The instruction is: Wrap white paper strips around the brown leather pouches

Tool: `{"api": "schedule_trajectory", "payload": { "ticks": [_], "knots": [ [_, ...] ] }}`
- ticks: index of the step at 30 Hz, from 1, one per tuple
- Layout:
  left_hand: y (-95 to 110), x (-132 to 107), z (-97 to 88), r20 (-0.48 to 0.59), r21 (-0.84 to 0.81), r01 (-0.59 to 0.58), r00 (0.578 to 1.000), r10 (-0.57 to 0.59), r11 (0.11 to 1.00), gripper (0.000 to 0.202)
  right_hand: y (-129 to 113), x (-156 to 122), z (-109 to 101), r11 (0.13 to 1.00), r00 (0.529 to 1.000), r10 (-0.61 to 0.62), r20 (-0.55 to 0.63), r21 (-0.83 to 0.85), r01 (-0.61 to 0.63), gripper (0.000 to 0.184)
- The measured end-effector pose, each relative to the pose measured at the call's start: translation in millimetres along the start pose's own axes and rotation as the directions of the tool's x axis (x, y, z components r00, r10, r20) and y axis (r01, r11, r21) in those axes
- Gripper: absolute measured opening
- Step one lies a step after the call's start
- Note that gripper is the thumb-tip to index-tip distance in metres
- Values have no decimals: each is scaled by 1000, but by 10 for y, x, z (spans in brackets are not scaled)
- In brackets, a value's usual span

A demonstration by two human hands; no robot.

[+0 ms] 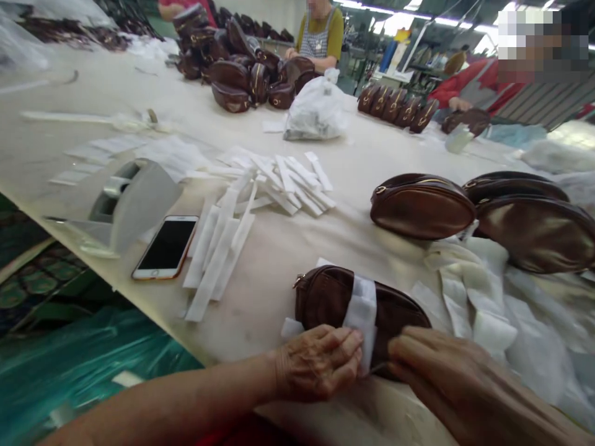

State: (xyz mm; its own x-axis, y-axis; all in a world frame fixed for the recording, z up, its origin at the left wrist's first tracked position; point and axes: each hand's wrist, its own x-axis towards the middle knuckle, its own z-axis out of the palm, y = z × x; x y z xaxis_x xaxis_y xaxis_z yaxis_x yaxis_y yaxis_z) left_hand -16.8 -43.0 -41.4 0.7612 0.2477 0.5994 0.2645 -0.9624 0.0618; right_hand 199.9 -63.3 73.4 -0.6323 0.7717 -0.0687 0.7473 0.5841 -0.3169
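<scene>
A dark brown leather pouch (pixel 400 310) lies on the table in front of me, its zip pull at the upper left end. Around its middle runs a white strip (pixel 363 306). The fingers of my left hand (pixel 320 362) are bent and pressed on the strip at the pouch's near side. At the lower right of the pouch is my right hand (pixel 446 365), closed with fingers curled; its fingertips are partly hidden, so what they pinch cannot be made out. Another bit of white material shows under the pouch's left end.
Loose white strips (pixel 223 241) lie beside a phone (pixel 167 248) and a tape dispenser (pixel 134 204). More brown pouches (pixel 423 207) stand at right, near crumpled white wrapping (pixel 483 297). Behind are a pouch pile (pixel 232 80), a plastic bag (pixel 316 111) and co-workers (pixel 320 37).
</scene>
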Motion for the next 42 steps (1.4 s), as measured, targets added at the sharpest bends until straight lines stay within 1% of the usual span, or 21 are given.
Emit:
{"api": "schedule_trajectory", "payload": {
  "ticks": [2,4,8,10,13,15,17,18,20,22,25,29,31,33,35,36,38,39,40,41,42],
  "knots": [
    [-1,-8,2,5,9,2,1000,-2,1000,25,118,373,-30,992,996,-54,74,-108,62,24],
    [-7,-13,0,34,9,-7,999,6,1000,25,234,622,14,981,987,-11,159,-189,41,20],
    [-24,-16,-10,63,-9,-21,998,22,1000,25,425,842,86,983,925,172,340,-121,-138,14],
    [-30,-17,-11,59,-12,-15,998,16,1000,24,517,892,67,964,894,264,363,-66,-258,9],
    [-33,-18,-7,46,-21,-5,999,6,1000,24,619,883,41,917,885,398,239,-69,-394,27],
    [-32,-15,-7,31,-31,-2,1000,3,1000,24,607,786,84,923,923,384,36,-48,-382,30],
    [-31,-8,-10,9,-41,5,1000,-5,999,24,502,620,202,964,942,254,-218,-22,-265,12],
    [-31,-5,-12,-4,-46,9,1000,-10,999,23,420,523,285,982,930,162,-330,-38,-184,6],
    [-32,-3,-10,-24,-66,18,1000,-20,998,22,228,327,483,990,889,-10,-457,-127,-54,18],
    [-36,-11,3,-35,-96,24,999,-27,995,20,38,162,688,972,865,-128,-485,-235,11,29],
    [-34,-34,35,-63,-142,30,997,-39,989,16,-171,0,920,945,851,-183,-492,-327,15,36],
    [1,-13,4,-50,-160,59,996,-68,985,14,-250,-146,953,975,819,-205,-535,-184,124,32],
    [5,51,-88,35,-202,101,995,-96,974,9,-166,-204,854,988,806,-156,-571,-75,138,27],
    [-47,149,-222,90,-266,181,983,-162,947,9,20,-221,715,999,789,23,-614,-6,-34,22],
    [-180,253,-359,91,-273,358,934,-347,893,20,276,-173,569,949,742,300,-599,106,-298,25],
    [-272,299,-413,91,-252,492,869,-486,833,26,411,-126,502,889,718,452,-530,198,-413,31],
    [-479,362,-474,175,-229,775,629,-758,589,41,645,-5,390,745,715,656,-241,353,-565,51],
    [-577,379,-479,262,-232,862,501,-825,450,47,730,55,347,690,719,688,-99,395,-606,59],
    [-663,388,-471,350,-236,909,409,-843,343,50,786,109,312,653,722,692,5,420,-630,63],
    [-731,390,-451,426,-243,929,360,-830,279,51,815,152,286,637,725,686,59,433,-638,65],
    [-779,387,-425,477,-251,934,348,-807,254,51,818,183,268,636,731,678,70,442,-632,64]
  ]
}}
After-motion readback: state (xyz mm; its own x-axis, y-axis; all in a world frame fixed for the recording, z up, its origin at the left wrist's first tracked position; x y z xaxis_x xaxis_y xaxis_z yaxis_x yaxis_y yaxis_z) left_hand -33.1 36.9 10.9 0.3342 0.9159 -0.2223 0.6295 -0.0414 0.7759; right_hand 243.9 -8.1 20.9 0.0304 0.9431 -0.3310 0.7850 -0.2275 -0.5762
